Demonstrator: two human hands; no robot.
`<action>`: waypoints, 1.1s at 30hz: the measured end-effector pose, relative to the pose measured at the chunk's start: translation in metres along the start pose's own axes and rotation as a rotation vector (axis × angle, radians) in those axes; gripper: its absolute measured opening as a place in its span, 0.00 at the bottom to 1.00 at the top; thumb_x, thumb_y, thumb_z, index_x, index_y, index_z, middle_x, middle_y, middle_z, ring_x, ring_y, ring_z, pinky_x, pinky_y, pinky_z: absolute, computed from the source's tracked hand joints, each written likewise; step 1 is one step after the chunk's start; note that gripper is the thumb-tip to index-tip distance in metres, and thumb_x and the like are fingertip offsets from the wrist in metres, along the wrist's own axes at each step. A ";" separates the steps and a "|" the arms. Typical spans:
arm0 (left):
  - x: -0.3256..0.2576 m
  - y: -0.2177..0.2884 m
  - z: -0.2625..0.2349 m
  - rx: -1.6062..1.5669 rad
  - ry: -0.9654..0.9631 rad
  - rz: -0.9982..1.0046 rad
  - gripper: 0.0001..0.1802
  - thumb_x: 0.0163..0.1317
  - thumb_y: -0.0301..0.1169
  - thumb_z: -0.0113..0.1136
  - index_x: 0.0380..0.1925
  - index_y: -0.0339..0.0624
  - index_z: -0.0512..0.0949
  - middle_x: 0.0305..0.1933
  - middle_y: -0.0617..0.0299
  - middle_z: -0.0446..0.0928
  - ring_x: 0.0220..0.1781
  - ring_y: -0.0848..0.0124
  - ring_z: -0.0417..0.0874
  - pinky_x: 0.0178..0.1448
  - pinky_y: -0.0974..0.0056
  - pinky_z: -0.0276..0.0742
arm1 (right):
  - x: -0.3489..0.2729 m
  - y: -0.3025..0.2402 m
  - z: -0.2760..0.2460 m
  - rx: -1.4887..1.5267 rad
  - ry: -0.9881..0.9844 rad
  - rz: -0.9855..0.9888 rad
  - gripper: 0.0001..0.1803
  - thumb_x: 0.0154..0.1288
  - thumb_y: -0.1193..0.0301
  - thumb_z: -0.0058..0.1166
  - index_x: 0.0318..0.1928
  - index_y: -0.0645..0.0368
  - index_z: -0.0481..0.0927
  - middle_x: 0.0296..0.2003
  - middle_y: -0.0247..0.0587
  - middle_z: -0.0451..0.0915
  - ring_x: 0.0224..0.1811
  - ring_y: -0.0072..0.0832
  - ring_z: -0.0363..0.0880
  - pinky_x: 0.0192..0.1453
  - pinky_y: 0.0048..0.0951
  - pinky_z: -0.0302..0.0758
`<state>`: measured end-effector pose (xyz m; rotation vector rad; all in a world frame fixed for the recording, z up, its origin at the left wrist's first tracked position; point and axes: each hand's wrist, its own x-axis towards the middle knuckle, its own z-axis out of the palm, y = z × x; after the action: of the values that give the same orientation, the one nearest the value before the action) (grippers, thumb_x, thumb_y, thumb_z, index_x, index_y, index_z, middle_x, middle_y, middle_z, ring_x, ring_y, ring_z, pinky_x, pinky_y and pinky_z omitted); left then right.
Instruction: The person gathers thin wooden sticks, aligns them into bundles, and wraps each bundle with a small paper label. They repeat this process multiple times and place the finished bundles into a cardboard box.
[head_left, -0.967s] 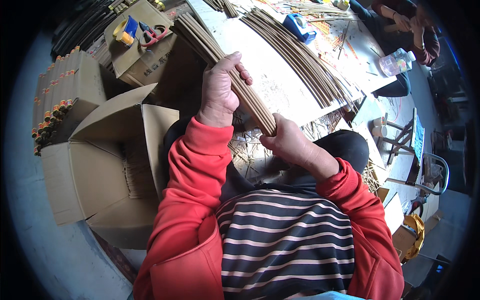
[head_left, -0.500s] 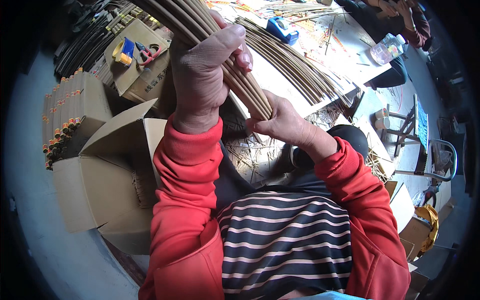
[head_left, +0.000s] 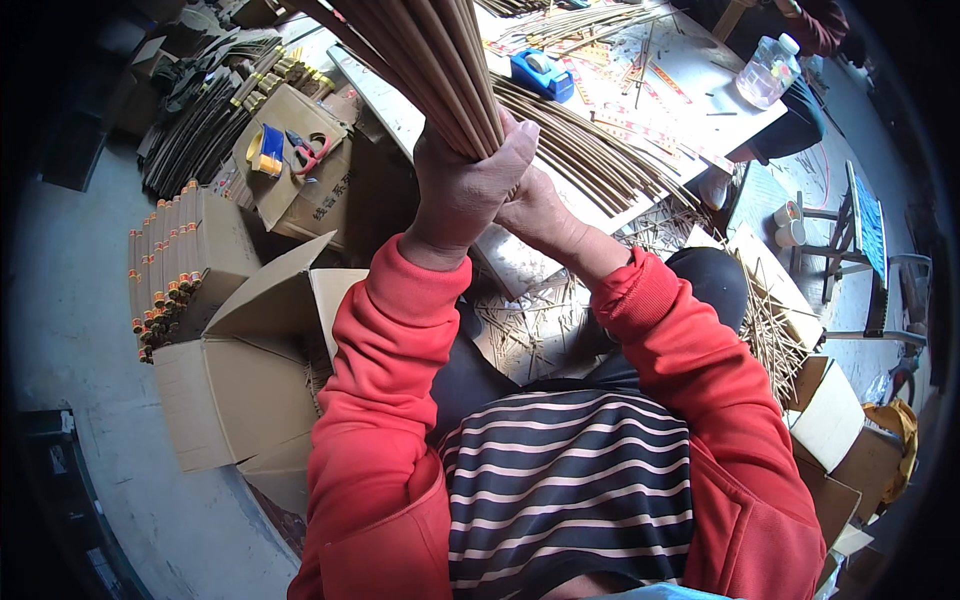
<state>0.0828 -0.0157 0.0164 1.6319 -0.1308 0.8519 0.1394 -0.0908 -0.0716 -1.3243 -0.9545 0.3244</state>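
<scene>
A thick bundle of long brown incense sticks [head_left: 425, 70] rises from my hands, fanning out toward the upper edge of the head view. My left hand [head_left: 462, 185] is closed round its lower part, the thumb laid across toward the right. Close against it, my right hand [head_left: 548, 215] clasps the bundle's lower end, its fingers mostly hidden behind the left hand. Beyond, more loose brown sticks [head_left: 585, 150] lie in a row on the white table [head_left: 708, 110]. A blue tape dispenser [head_left: 542, 74] stands just past them.
An opened cardboard box [head_left: 250, 385] stands at my left. Behind it are a carton of banded bundles [head_left: 165, 265] and a box bearing red-handled scissors [head_left: 308, 152] and a tape roll [head_left: 266, 150]. A plastic bottle [head_left: 768, 72] stands near a person [head_left: 800, 25] across the table. Broken sticks [head_left: 530, 330] litter the space below.
The bundle has swung more upright, and my left hand has moved down and right to its lower end. My right hand has come up against the left. The view has shifted slightly.
</scene>
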 end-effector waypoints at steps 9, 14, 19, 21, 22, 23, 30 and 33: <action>-0.003 -0.017 0.001 0.056 0.120 -0.075 0.08 0.49 0.16 0.57 0.25 0.38 0.70 0.21 0.64 0.71 0.19 0.77 0.74 0.26 0.71 0.73 | 0.002 0.007 0.004 -0.017 -0.064 0.089 0.26 0.52 0.70 0.60 0.52 0.58 0.68 0.41 0.45 0.77 0.45 0.31 0.75 0.50 0.29 0.71; 0.001 0.010 -0.032 -0.720 0.076 -0.375 0.05 0.54 0.22 0.54 0.28 0.45 0.70 0.19 0.64 0.68 0.20 0.73 0.70 0.27 0.66 0.69 | -0.004 -0.079 -0.010 -0.046 -0.383 0.440 0.19 0.48 0.67 0.63 0.38 0.63 0.71 0.26 0.37 0.72 0.30 0.24 0.69 0.38 0.27 0.69; -0.017 0.027 -0.039 -0.837 0.084 -0.550 0.04 0.55 0.24 0.55 0.26 0.43 0.70 0.22 0.65 0.68 0.23 0.73 0.69 0.28 0.67 0.68 | -0.044 -0.091 0.002 0.387 -0.443 0.604 0.09 0.51 0.75 0.57 0.31 0.63 0.70 0.15 0.34 0.70 0.11 0.22 0.69 0.14 0.24 0.68; -0.023 0.030 -0.042 -0.717 0.230 -0.545 0.06 0.54 0.25 0.56 0.21 0.41 0.70 0.20 0.64 0.68 0.22 0.73 0.69 0.28 0.66 0.69 | -0.058 -0.090 0.010 0.215 -0.364 0.652 0.09 0.51 0.74 0.57 0.31 0.63 0.71 0.16 0.36 0.72 0.12 0.22 0.70 0.15 0.25 0.69; -0.025 0.032 -0.041 -0.635 0.334 -0.572 0.07 0.54 0.25 0.56 0.20 0.42 0.70 0.19 0.64 0.68 0.21 0.73 0.69 0.28 0.65 0.69 | -0.062 -0.098 0.011 -0.041 -0.315 0.620 0.10 0.50 0.73 0.56 0.30 0.65 0.71 0.18 0.42 0.74 0.17 0.27 0.74 0.21 0.29 0.73; -0.028 0.034 -0.039 -0.551 0.437 -0.598 0.07 0.53 0.25 0.57 0.20 0.42 0.69 0.19 0.64 0.68 0.21 0.72 0.69 0.28 0.65 0.69 | -0.068 -0.097 0.014 -0.176 -0.273 0.532 0.11 0.49 0.73 0.56 0.31 0.66 0.71 0.19 0.44 0.75 0.19 0.28 0.75 0.23 0.30 0.73; -0.054 0.048 -0.040 -0.840 0.144 -0.517 0.07 0.54 0.24 0.55 0.20 0.43 0.69 0.18 0.66 0.67 0.20 0.74 0.68 0.25 0.67 0.66 | -0.100 -0.109 0.011 0.137 -0.407 0.665 0.13 0.47 0.73 0.56 0.32 0.69 0.71 0.20 0.50 0.76 0.22 0.33 0.77 0.30 0.33 0.74; -0.059 0.052 -0.034 -0.777 0.197 -0.538 0.06 0.54 0.25 0.55 0.21 0.44 0.69 0.18 0.66 0.67 0.20 0.73 0.69 0.26 0.67 0.68 | -0.107 -0.103 0.014 -0.023 -0.355 0.603 0.11 0.49 0.73 0.56 0.31 0.67 0.70 0.17 0.44 0.74 0.18 0.29 0.75 0.26 0.31 0.74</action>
<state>-0.0030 -0.0204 0.0237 0.7839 0.1077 0.4464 0.0340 -0.1831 -0.0206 -1.5911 -0.8261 1.0398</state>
